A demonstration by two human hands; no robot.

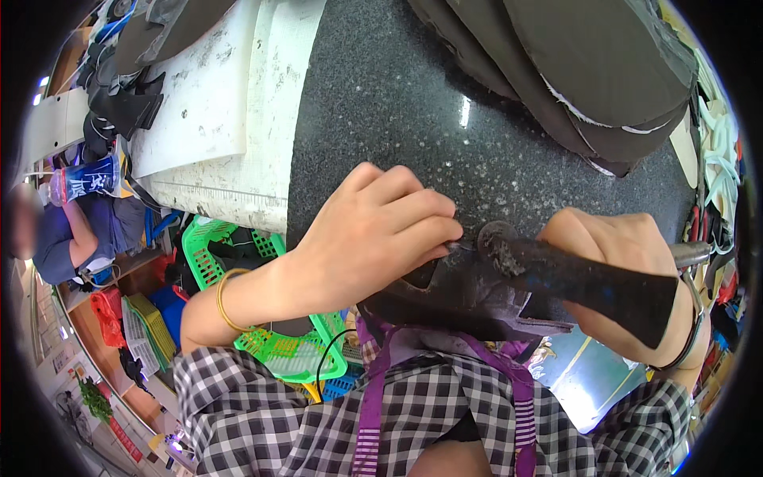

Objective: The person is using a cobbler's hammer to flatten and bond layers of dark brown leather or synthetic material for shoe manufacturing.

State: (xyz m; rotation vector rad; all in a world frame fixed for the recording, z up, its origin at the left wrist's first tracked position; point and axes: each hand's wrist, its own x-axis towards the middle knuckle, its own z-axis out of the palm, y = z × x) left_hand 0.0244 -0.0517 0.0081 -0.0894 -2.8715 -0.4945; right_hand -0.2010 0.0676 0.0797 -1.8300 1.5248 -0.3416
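Left hand (381,226): fingers curled and bunched, just left of the cobbler's hammer (604,286); whether they pinch anything, the view cannot tell.
Right hand (612,237): wrapped round the hammer's handle (690,254).
Hammer head (556,269): long axis left to right, round face toward the left fingers.
Dark leather-like piece (477,302): on the hammer's near side, reaching left of it, by the left hand, the closer one.

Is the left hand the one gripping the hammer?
No, the right hand grips the hammer, while the left hand is beside the hammer's round striking face.
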